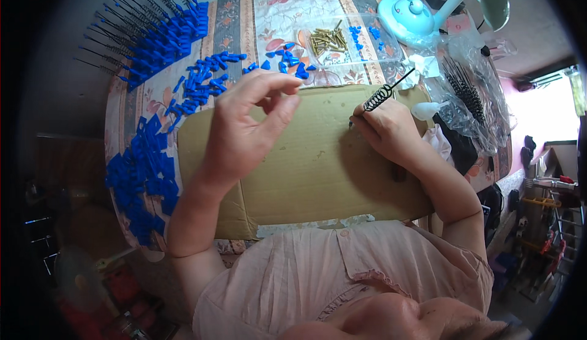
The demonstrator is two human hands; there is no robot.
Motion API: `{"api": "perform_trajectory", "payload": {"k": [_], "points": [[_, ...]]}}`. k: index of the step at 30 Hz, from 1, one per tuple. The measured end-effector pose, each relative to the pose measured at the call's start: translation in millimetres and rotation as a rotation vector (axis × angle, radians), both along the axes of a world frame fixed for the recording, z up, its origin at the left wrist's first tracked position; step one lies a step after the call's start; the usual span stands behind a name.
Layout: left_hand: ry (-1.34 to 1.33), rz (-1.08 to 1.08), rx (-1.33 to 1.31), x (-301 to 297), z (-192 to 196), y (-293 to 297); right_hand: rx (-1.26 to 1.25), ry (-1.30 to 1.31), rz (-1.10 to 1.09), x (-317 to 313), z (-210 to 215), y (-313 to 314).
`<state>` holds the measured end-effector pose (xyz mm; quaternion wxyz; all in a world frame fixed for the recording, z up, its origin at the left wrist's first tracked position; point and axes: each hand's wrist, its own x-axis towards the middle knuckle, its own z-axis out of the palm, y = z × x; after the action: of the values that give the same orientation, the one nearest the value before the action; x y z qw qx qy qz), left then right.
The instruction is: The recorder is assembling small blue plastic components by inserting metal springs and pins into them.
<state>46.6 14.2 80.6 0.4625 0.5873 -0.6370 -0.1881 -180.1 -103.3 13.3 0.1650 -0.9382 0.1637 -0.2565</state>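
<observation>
Right hand (386,131) closed on black coiled spring (378,98), left hand (252,117) half-open, empty, above brown cardboard (306,184), blue pieces (199,86) on patterned surface (275,19)

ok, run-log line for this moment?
left hand: half-open, nothing visibly held | right hand: holding black spring rod | below: cardboard | beyond: brass-coloured pieces

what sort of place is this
Probably a home workspace: a floral-patterned cloth tablecloth, a heap of loose blue plastic pieces, and a black coiled metal spring held in the right hand.
</observation>
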Motion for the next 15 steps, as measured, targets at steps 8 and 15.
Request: {"api": "perform_trajectory", "payload": {"k": [8,15], "points": [[0.199,-0.155,-0.018,-36,8,-30,-0.03,-0.002,-0.025,-1,-4,0],[0.153,-0.209,-0.061,-55,24,-40,-0.047,-0.025,-0.026,0,-2,1]]}}
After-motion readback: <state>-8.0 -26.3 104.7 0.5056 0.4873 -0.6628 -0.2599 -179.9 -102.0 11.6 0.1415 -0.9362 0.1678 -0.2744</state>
